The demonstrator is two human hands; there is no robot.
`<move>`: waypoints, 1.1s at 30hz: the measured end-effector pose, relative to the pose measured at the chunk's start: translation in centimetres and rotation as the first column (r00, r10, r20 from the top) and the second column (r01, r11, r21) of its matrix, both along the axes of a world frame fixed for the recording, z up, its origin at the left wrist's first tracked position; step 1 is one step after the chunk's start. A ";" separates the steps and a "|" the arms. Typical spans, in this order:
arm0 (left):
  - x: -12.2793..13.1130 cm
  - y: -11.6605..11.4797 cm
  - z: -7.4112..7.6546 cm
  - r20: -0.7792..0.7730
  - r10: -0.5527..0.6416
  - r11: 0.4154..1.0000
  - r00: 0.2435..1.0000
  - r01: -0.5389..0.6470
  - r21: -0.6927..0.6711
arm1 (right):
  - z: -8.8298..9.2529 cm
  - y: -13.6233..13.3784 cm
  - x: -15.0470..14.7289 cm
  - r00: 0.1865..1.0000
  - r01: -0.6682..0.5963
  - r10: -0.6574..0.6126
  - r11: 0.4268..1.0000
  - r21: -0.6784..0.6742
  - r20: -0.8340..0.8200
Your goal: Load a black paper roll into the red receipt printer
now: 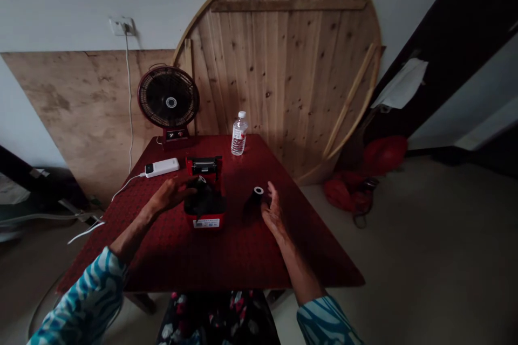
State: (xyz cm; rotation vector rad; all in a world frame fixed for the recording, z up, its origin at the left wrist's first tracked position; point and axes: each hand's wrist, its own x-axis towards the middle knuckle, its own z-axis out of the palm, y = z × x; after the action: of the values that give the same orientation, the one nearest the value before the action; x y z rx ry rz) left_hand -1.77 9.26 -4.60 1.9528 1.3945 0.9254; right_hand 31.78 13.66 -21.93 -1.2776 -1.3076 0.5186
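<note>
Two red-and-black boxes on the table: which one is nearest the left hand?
The front box, with the white label on its red side, sits right by the left hand. The other red box stands farther back, with no label showing.

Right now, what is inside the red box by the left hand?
A crumpled black mass fills the open top of the red box, right beside the left hand. It covers the box's interior, so anything beneath it cannot be seen.
</note>
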 end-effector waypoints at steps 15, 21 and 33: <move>5.7 6.0 -1.2 -0.647 -0.133 0.989 0.751 0.057 -0.138 | 0.8 -0.4 0.2 0.993 0.078 -0.078 0.997 -0.010 -0.094; 3.1 4.6 -0.3 -0.467 -0.217 0.976 0.857 0.192 -0.102 | 1.1 -0.6 0.2 0.991 0.073 -0.075 0.997 -0.018 -0.109; 1.1 -2.7 -3.4 -0.221 -0.039 0.978 0.975 0.082 0.190 | 0.8 -0.5 0.0 0.988 0.121 -0.118 0.992 0.020 -0.100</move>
State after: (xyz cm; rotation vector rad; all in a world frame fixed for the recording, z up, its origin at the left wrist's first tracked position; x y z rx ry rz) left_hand -0.64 6.57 -7.96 2.2919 1.3949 0.8733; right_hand 31.74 13.18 -21.11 -1.2839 -1.1444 0.4726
